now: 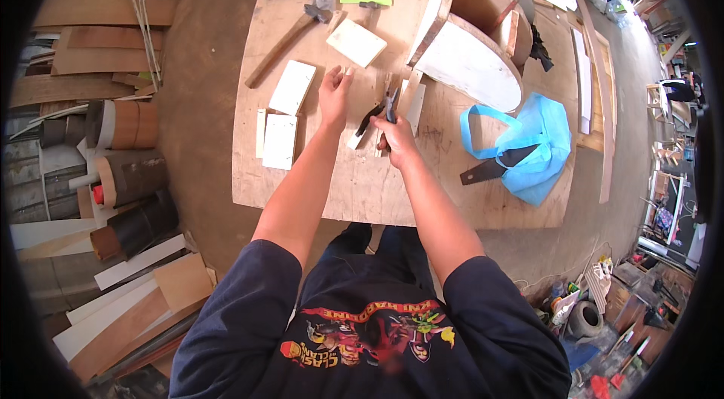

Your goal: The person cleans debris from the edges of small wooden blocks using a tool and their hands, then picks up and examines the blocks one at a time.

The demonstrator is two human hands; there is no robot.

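My right hand (396, 139) is closed around a pair of pliers (391, 103), their jaws pointing away from me over the table. Narrow wood strips (356, 138) lie under and beside that hand. To its left, my left hand (334, 97) is raised with thumb and fingers pinched together; what is between them is too small to make out. Just beyond the left hand rests a pale rectangular wood block (357, 43). A hammer (280, 47) with a wooden handle lies at the far left. Several more pale blocks, among them one nearer block (280, 141), lie left of my left forearm.
A curved wooden frame with a white panel (471, 59) stands at the far right of the plywood table (445, 203). Nearer is a blue fabric bag (537, 150) with a dark blade (483, 173) poking out. A green-handled tool (366, 1) lies farther back. Rolls (136, 125) and boards line the left floor.
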